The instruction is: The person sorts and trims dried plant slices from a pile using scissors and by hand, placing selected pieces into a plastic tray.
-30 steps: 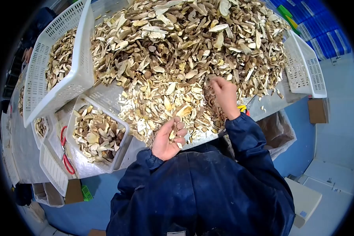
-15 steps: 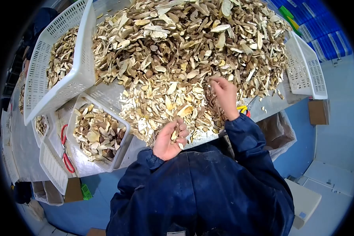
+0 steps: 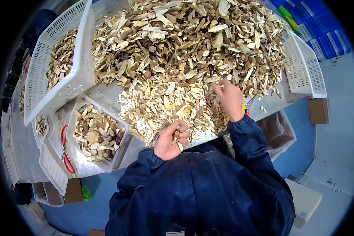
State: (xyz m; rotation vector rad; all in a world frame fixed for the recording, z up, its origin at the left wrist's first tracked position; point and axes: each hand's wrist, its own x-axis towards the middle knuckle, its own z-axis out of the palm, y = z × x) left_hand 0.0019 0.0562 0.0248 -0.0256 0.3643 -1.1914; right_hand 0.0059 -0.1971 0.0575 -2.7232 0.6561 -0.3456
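Observation:
A large heap of dried, sliced mushroom-like pieces (image 3: 177, 43) covers the table, with a thinner, paler layer (image 3: 161, 98) nearer me. My left hand (image 3: 172, 141) is at the front edge of that layer, palm up, its fingers curled round a few pale slices. My right hand (image 3: 229, 98) is over the right side of the layer, at the foot of the heap. Its thumb and forefinger are pinched on a small pale piece. Left of my left hand is a white tub (image 3: 126, 135) of larger slices.
A tilted white perforated basket (image 3: 82, 67) stands at the left, another (image 3: 299, 70) at the right. Red-handled scissors (image 3: 63, 147) lie left of the tub. Yellow-and-red handles (image 3: 246, 110) show beside my right wrist. A lined bin (image 3: 277, 131) stands below the table's right edge.
My right hand has shifted slightly right and down, and a pale piece now shows at its fingertips. My left hand has barely moved and still holds its slices.

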